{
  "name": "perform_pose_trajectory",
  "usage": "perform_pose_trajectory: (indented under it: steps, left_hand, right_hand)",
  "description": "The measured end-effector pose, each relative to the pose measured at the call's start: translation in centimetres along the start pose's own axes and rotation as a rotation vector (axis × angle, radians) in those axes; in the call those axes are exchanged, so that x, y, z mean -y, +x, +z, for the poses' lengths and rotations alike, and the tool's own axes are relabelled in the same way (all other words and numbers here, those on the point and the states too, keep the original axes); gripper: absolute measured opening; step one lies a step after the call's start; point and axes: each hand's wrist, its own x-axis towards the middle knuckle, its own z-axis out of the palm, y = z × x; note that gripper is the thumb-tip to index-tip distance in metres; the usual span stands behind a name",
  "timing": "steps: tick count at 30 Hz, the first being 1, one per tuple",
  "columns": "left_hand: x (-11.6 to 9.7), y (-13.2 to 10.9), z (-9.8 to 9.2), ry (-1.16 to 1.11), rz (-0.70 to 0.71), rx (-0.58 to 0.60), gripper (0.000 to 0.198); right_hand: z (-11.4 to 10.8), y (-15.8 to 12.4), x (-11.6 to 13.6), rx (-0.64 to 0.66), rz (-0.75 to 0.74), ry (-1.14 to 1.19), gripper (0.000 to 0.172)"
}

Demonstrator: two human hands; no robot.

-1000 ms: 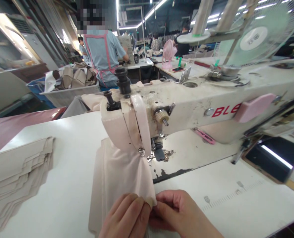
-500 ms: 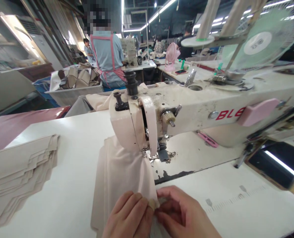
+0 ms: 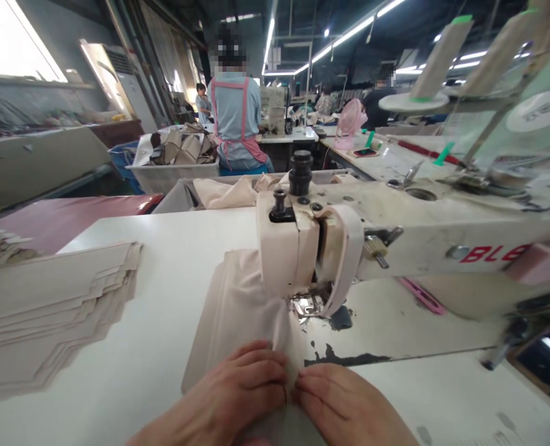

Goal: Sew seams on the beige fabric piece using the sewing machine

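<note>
Beige cloth [image 3: 240, 303] lies flat on the white tabletop [image 3: 163, 248] at lower centre of the frame, its far end tucked under the presser foot [image 3: 308, 305] of an off-white industrial sewing machine [image 3: 396, 241] that fills the right half. Both hands are on the cloth's near end at the bottom edge: the left hand [image 3: 238, 390] rests on it with fingers bent, the right hand [image 3: 344, 402] is just beside it, and the fingertips of the 2 meet on a raised fold, pinching it between them. At left of the frame a stack of cut beige pieces [image 3: 47, 310] sits on the tabletop, well apart from the hands. A pink tool [image 3: 419, 294] lies on the machine bed at right. 2 thread cones [image 3: 437, 62] stand at upper right. Further back, at upper centre, a person in a blue shirt and pink apron [image 3: 235, 118] faces away beside a grey bin of folded pieces [image 3: 177, 161], and a small pink fan [image 3: 352, 121] stands on another table.
</note>
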Motion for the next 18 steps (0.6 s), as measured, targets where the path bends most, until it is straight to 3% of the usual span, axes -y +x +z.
perform_pose_trajectory:
  steps: [4,6,12,18]
  left_hand:
    - [0.5,0.8,-2.4,-0.025,-0.037,0.236,0.038]
    - [0.9,1.5,-3.2,-0.024,-0.057,0.27,0.037]
    - [2.6,3.0,-4.0,-0.03,-0.023,0.215,0.04]
    - [6.0,3.6,-1.7,-0.03,0.009,-0.001,0.052]
  right_hand:
    - [-0.9,0.6,-1.5,-0.016,-0.137,-0.082,0.038]
    - [-1.0,0.9,-2.1,-0.007,-0.165,-0.112,0.038]
    - [-0.1,1.4,-2.7,0.034,-0.108,-0.177,0.038]
    - [0.0,1.6,-2.5,0.065,-0.069,-0.272,0.04]
